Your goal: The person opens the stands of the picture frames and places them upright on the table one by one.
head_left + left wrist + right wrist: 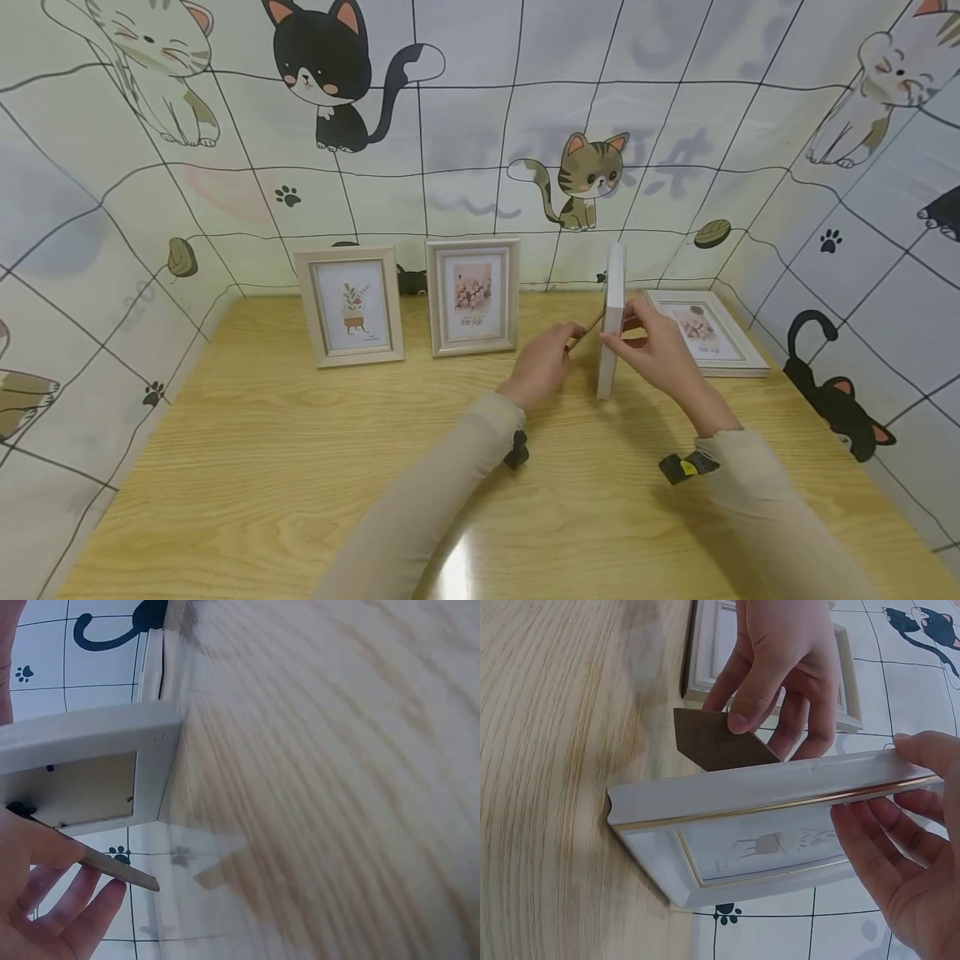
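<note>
Head view — picture frame point(611, 321) upright between both hands, stand point(587, 329) pinched.

- Light wood-grain worktop point(262, 467), walled in on three sides by cat-print panels.
- Back left, a pale picture frame with a potted-plant print point(350, 307) stands upright on it.
- Just beside that, a second upright frame point(472, 297), its print reading "free style".
- Back right, a third frame point(705, 332) lies flat, face up, near the corner.
- Between those, a white frame point(611, 321) stands on its bottom edge, turned edge-on to the head view.
</note>
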Demonstrator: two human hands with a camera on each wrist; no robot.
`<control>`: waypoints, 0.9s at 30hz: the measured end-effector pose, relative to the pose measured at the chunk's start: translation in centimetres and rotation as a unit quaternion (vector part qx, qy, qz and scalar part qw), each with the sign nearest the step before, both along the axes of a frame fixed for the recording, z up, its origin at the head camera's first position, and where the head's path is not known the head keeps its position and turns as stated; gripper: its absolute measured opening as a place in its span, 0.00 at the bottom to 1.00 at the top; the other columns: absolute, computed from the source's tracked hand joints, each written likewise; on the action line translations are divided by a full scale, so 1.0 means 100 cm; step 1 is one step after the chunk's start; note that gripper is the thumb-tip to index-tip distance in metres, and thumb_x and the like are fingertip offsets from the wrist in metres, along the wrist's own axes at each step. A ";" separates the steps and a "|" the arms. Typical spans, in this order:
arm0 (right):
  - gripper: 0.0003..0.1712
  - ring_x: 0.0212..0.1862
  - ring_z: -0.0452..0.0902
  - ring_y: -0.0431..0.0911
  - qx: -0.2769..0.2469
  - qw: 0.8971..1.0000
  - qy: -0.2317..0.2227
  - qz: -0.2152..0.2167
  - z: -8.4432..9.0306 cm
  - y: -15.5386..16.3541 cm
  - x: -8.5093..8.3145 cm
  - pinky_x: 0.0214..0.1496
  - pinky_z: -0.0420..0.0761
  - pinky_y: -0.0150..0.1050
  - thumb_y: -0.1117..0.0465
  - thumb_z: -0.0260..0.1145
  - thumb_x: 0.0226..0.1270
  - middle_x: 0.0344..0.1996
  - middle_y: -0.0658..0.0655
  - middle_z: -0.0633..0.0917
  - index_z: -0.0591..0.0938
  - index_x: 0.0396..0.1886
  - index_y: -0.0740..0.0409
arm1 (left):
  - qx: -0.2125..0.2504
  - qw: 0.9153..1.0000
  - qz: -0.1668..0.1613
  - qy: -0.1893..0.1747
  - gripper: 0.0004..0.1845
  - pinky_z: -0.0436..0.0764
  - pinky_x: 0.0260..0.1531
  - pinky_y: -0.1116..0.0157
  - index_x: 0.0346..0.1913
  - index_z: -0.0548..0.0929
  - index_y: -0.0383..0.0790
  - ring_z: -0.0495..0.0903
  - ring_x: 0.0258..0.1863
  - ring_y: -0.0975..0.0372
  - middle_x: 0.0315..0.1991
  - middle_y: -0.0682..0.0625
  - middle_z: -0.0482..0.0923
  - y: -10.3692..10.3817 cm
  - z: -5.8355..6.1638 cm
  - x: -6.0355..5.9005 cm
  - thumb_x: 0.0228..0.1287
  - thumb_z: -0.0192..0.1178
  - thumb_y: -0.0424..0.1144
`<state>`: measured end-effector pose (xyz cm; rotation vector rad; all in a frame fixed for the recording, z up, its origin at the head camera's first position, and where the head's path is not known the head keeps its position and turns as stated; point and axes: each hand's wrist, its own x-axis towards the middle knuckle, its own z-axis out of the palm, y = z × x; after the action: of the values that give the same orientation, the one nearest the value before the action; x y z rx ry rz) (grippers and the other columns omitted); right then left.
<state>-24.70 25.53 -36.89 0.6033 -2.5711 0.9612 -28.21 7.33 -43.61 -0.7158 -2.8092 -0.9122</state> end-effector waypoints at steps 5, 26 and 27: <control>0.15 0.41 0.80 0.51 0.011 1.000 -0.002 0.010 0.000 0.002 0.000 0.40 0.89 0.48 0.63 0.69 0.67 0.37 0.61 0.83 0.72 0.45 0.63 | -0.028 0.999 0.007 0.017 0.25 0.84 0.41 0.67 0.65 0.74 0.54 0.83 0.51 0.61 0.59 0.55 0.80 -0.003 0.003 0.000 0.69 0.59 0.30; 0.15 0.42 0.83 0.54 0.028 0.999 -0.005 0.028 0.000 0.002 -0.003 0.40 0.89 0.47 0.62 0.68 0.68 0.37 0.62 0.82 0.72 0.46 0.62 | -0.077 0.996 -0.004 0.052 0.26 0.85 0.48 0.65 0.65 0.73 0.54 0.82 0.53 0.59 0.58 0.54 0.80 -0.009 0.006 -0.002 0.68 0.59 0.29; 0.15 0.42 0.83 0.54 0.026 0.999 -0.007 0.027 0.000 0.002 -0.003 0.40 0.89 0.47 0.62 0.68 0.68 0.37 0.62 0.83 0.72 0.46 0.62 | -0.080 0.995 -0.004 0.053 0.26 0.85 0.48 0.65 0.65 0.73 0.54 0.83 0.53 0.59 0.58 0.54 0.80 -0.010 0.007 -0.002 0.68 0.59 0.29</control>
<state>-24.98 25.77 -36.92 0.6871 -2.6116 0.9205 -28.43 6.35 -42.96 -0.7722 -2.8086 -0.6349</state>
